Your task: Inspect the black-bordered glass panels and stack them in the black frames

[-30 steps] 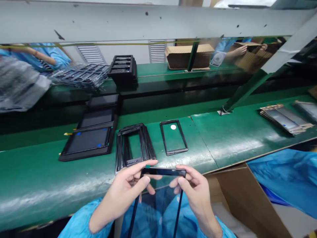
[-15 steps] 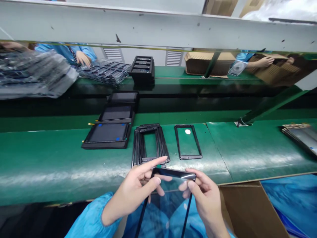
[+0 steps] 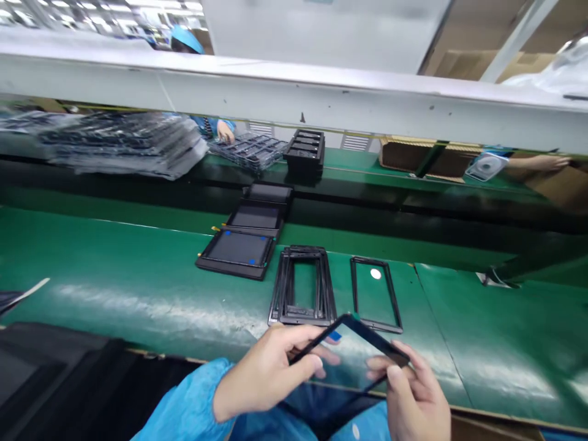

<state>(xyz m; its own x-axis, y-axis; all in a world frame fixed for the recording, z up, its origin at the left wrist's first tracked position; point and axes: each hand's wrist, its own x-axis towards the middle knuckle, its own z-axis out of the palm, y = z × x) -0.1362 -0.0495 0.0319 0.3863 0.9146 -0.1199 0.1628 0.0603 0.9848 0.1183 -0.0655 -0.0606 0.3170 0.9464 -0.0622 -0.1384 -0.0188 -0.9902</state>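
glass panel (image 3: 351, 355): in both hands, at the bench's (image 3: 138, 269) near edge; probably light, stiff, slick, crackable
black border (image 3: 375, 339): grab here imo, not mid-glass
left hand (image 3: 271, 367): pinching left side
right hand (image 3: 418, 395): pinching right corner

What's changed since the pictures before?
The glass panel has turned clockwise, its top edge sloping down rightward. The left hand now holds farther down its left edge; the right hand stays at its corner. The stacked frames and single frame stayed put.
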